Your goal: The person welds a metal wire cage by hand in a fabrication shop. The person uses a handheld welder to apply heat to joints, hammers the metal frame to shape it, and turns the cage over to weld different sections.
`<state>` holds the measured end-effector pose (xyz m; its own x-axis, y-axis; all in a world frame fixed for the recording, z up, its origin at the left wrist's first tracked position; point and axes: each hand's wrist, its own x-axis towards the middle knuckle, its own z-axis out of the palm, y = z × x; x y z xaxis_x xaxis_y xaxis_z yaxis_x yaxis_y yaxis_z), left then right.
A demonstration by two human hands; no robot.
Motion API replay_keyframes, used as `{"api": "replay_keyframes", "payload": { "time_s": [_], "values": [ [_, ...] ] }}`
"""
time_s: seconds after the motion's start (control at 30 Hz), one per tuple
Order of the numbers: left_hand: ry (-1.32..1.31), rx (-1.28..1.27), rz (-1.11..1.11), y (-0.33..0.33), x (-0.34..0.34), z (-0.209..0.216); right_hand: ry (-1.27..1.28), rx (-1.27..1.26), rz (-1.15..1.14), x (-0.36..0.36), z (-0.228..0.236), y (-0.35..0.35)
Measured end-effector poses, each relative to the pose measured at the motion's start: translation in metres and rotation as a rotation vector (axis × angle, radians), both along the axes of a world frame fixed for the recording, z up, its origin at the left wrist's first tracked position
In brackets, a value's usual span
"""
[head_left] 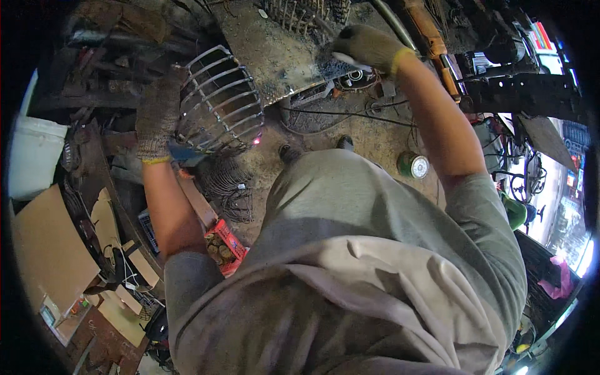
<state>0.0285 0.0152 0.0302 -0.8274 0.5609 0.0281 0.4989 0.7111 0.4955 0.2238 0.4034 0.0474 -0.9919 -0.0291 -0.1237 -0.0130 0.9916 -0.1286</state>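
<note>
My left hand (157, 112), in a dirty knit work glove, grips the left side of a curved rack of welded metal bars (220, 103). It holds the rack up beside the metal worktable, tilted. A small spot at the rack's lower right corner glows pink. My right hand (370, 47), in a similar glove with a yellow cuff, is over the right part of the worktable (250, 37), apart from the rack. Its fingers are curled closed; what they hold, if anything, is too dark to make out. Near it stands a cluster of upright metal rods (300, 17).
A round tin (413, 165) stands on the floor to the right of my legs. A black cable (350, 114) runs below the worktable. Coiled wire rings (226, 178) and a red crate (226, 247) lie left. A white bucket (37, 156) and cardboard sheets (53, 237) are further left.
</note>
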Motion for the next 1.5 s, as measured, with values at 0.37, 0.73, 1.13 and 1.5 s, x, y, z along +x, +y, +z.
{"api": "replay_keyframes", "payload": {
  "time_s": [0.37,0.73,1.13,1.5],
  "values": [
    [-0.187,0.199,-0.025,0.070,0.029,-0.006,0.017,-1.678,-0.577,0.078,-0.019,0.006],
    [-0.142,0.045,0.044,0.117,0.069,-0.014,0.011,-1.286,-0.475,0.117,0.012,0.035],
    [-0.081,-0.192,-0.059,0.139,0.081,-0.044,0.052,-2.067,-0.228,0.161,-0.068,0.065],
    [-0.099,-0.083,0.040,0.118,0.074,-0.085,-0.112,-1.312,-0.321,0.193,-0.057,0.010]
  ]
}}
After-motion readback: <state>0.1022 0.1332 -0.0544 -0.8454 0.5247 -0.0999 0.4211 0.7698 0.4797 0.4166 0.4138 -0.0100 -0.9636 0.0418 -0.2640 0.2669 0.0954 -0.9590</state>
